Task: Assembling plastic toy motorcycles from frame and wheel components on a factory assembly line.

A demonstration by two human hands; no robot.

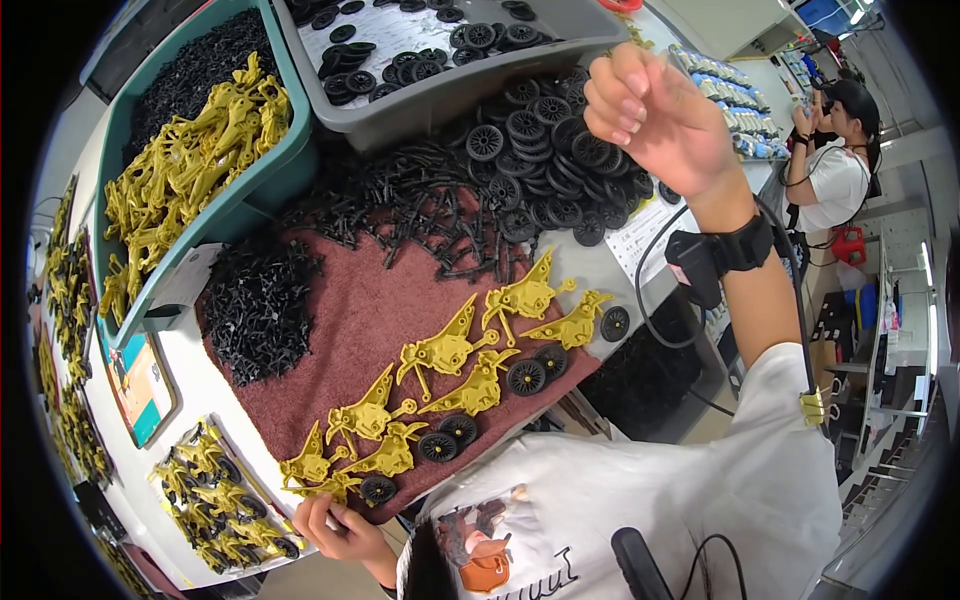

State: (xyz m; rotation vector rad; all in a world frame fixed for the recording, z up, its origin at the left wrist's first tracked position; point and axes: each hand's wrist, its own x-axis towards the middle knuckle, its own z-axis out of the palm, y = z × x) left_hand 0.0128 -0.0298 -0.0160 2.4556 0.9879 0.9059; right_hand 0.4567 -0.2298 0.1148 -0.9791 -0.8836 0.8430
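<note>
At the near edge of the brown towel, my left hand [340,530] has its fingers closed on the end of a yellow plastic toy-motorbike part [333,485]. A small black wheel [378,489] lies just beside it. My right hand [660,115] is raised over the far right, by the heap of black spoked wheels [560,165]. Its fingers are curled in, and whatever they may hold is hidden. Between the hands, yellow toy-motorbike body parts [440,345] lie in two slanting rows. More wheels [526,377] lie along the near row.
A green bin [300,130] of yellow and black parts and a grey tub [370,125] of wheels stand at the back. Small black pieces [262,315] are heaped on the towel [345,290]. Assembled yellow-black toys [225,495] lie left. A co-worker [840,160] is at far right.
</note>
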